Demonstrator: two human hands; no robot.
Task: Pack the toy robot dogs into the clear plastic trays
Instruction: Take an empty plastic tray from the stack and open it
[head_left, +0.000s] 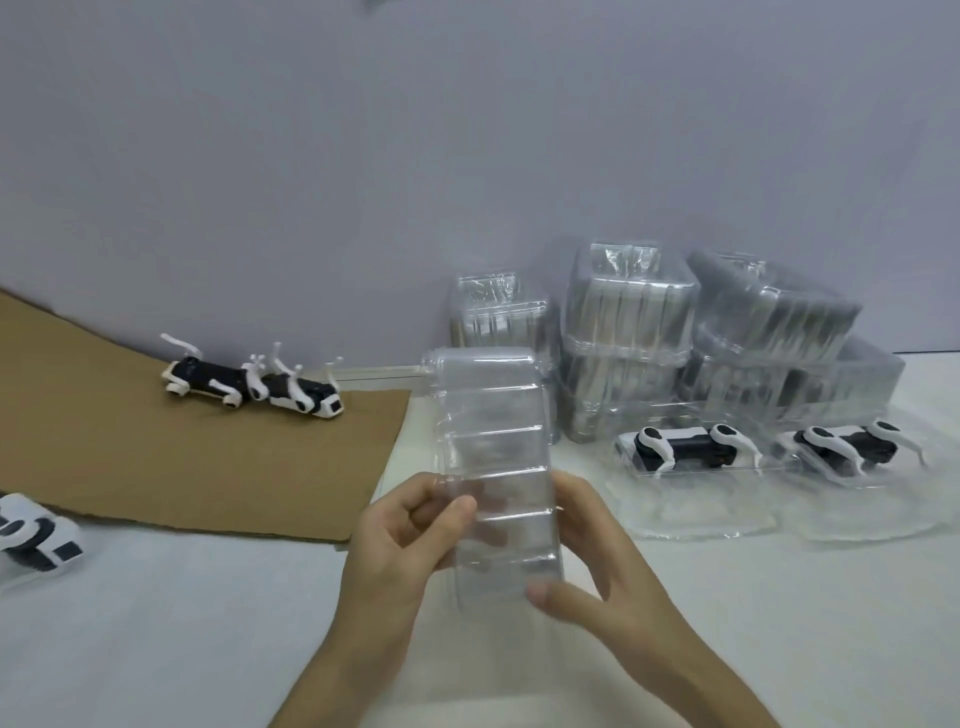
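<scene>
Clear plastic tray stack (493, 415): we grip it w/ left hand (395, 545) & right hand (597, 566), fingers curled, above white surface (208, 623).

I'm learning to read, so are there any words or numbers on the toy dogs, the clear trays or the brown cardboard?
No words or numbers can be read anywhere.
Toy robot dogs: black and white patches, no letters.
Clear tray stack, held by left hand and right hand: no print.
Cardboard: blank.
Dog at the left edge: black marks too blurred to tell.
</scene>
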